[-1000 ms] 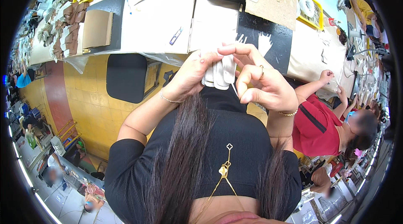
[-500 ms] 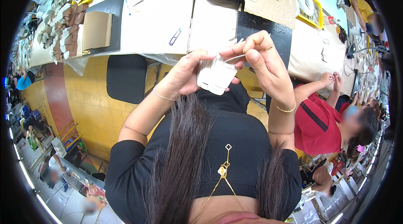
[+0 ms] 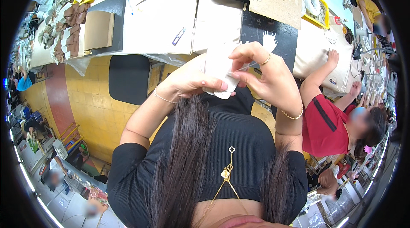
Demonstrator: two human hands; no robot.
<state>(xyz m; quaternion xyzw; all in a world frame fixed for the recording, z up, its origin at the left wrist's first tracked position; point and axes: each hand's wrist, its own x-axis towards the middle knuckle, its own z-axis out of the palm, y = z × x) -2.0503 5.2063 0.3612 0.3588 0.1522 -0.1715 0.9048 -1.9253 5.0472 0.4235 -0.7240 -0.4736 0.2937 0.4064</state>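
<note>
My left hand grips a stack of thin white flat pieces with rounded corners, its thumb pressed across the front of them. At the right side of the stack, the thumb and fingers of my right hand pinch the edge of one of these pieces. Narrow white strip ends fan out just beyond my right hand; whether they belong to the stack I cannot tell. My fingers behind the stack are mostly hidden.
A white-topped table lies ahead, with a small purple-handled tool on it. To the left are a brown pad and piled brown and white pieces. A brown board holds white pieces. A co-worker in red sits at right.
My left thumb has come over the front of the stack. My right hand has moved lower and left, against the stack's edge. White strip ends now show beyond it.
</note>
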